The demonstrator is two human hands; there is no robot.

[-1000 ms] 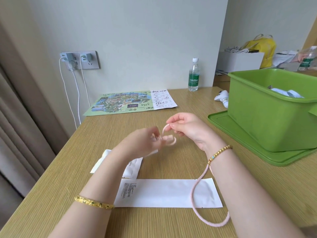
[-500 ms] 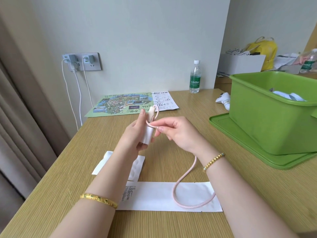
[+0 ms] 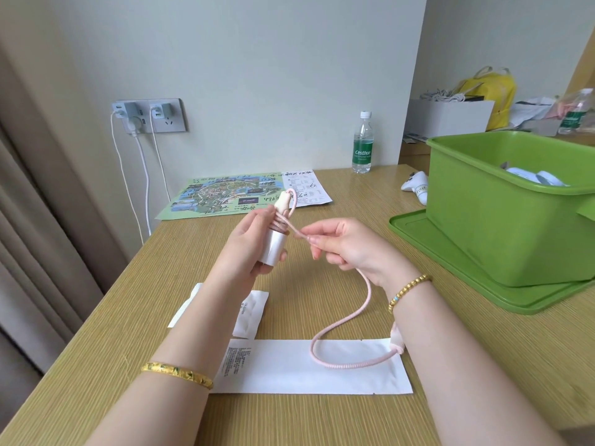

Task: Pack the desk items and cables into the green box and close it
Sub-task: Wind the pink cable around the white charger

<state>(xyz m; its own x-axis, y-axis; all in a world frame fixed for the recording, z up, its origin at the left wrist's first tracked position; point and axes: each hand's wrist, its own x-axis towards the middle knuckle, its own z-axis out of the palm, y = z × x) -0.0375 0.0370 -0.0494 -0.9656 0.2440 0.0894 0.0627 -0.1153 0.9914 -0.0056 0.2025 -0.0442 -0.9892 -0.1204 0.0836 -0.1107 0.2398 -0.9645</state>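
Note:
My left hand (image 3: 248,249) holds a white charger block (image 3: 273,249) upright above the desk, with a pink braided cable (image 3: 341,323) looped a few turns around its top. My right hand (image 3: 344,249) pinches the cable just right of the block. The cable's loose end trails down over a long white packet (image 3: 289,368) and passes behind my right forearm. The green box (image 3: 502,220) stands open at the right on its green lid (image 3: 428,252), with white items (image 3: 531,178) inside.
A small white packet (image 3: 248,313) lies under my left wrist. A colourful map (image 3: 238,194) and a water bottle (image 3: 362,146) sit at the back of the desk. A white gadget (image 3: 417,186) lies beside the box. Two chargers with white cords hang from the wall socket (image 3: 148,115).
My hands have risen from the desk. The charger block now stands in my left hand, and more of the pink cable is wound around it, shortening the loose loop.

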